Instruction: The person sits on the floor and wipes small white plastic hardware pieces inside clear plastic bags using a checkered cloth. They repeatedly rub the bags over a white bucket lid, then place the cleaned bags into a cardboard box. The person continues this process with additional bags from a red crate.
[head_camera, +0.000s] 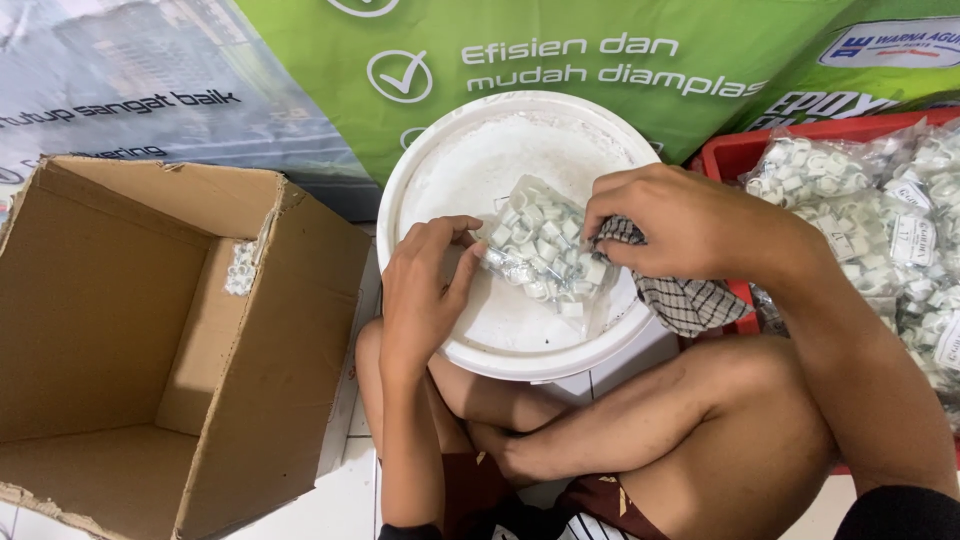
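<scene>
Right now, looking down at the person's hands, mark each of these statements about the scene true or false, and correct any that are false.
1. The clear bag of small white clips lies on a white bucket lid. True.
2. The right hand holds a checked cloth. True.
3. The cardboard box is closed and taped. False: its flaps are open, and the inside shows.
4. The left hand rests inside the cardboard box. False: its fingers touch the bag on the lid.
5. More bags of clips sit in a red tray beside the right arm. True.
</scene>
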